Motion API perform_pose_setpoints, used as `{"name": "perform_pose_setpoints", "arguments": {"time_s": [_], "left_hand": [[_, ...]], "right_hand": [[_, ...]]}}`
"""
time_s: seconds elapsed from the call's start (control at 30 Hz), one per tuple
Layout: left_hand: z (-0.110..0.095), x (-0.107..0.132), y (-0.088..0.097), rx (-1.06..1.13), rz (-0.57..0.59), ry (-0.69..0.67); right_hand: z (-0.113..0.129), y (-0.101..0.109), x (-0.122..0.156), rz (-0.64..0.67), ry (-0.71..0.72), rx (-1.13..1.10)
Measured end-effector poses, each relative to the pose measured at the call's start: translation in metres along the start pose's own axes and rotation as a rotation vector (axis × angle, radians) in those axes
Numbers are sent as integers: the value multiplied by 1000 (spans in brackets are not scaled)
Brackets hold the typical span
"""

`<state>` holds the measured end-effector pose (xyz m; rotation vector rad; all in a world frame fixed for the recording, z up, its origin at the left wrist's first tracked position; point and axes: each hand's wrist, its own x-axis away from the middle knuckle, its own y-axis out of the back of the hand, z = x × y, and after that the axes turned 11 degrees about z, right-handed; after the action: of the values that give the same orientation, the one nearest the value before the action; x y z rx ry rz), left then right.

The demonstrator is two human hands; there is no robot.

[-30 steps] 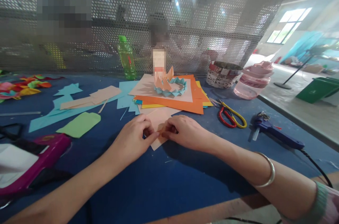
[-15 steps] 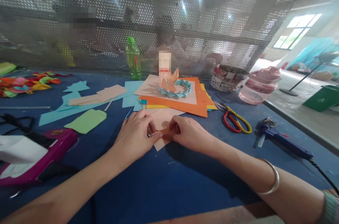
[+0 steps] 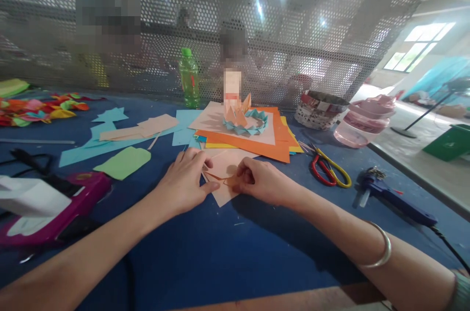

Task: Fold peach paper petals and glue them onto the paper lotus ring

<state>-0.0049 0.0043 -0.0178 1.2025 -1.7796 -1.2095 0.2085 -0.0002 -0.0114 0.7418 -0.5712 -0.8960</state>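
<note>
Between the fingers of my right hand point(image 3: 262, 179) is a small folded piece of peach paper point(image 3: 230, 181), pinched at its right end. My left hand point(image 3: 187, 178) rests at the left side of that piece, thumb and fingers apart. Whether its fingertips touch the paper I cannot tell. Beneath both hands lies a pale peach sheet point(image 3: 221, 197), one corner pointing toward me. Beyond them, a ring of folded blue paper point(image 3: 244, 130) with upright peach paper points point(image 3: 235, 114) sits on stacked sheets, the orange sheet point(image 3: 282, 147) showing along the edge.
Red-and-yellow-handled scissors point(image 3: 332, 171) and a blue glue gun point(image 3: 400, 198) lie at right. Behind stand a woven basket point(image 3: 321, 110), a pink container point(image 3: 362, 127) and a green bottle point(image 3: 189, 81). Blue paper point(image 3: 82, 153), green paper point(image 3: 127, 163) and a magenta device point(image 3: 69, 213) are at left.
My left thumb has drawn away from the folded paper and my left hand has opened. The right hand keeps its pinch. The view has shifted slightly.
</note>
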Motion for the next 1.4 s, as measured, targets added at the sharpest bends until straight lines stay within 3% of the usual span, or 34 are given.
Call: {"name": "perform_pose_setpoints", "arguments": {"time_s": [0.17,0.37,0.77,1.0,1.2,1.4], "left_hand": [[0,4,-3,2,-8,-45],[-8,5,-9,-5,-131,-96],[-4,2,-3,-6,-44,-32],[-4,3,-5,-46,-70,-67],[-4,3,-5,-31,-68,-73],[-4,4,-6,6,-101,-100]], "right_hand": [[-2,2,0,33,1,-19],[-5,1,-2,42,19,-16],[-4,8,-4,113,23,-88],[8,-8,-10,-127,-1,103],[9,-17,-16,-153,25,132],[12,-14,-12,-101,107,-36]]}}
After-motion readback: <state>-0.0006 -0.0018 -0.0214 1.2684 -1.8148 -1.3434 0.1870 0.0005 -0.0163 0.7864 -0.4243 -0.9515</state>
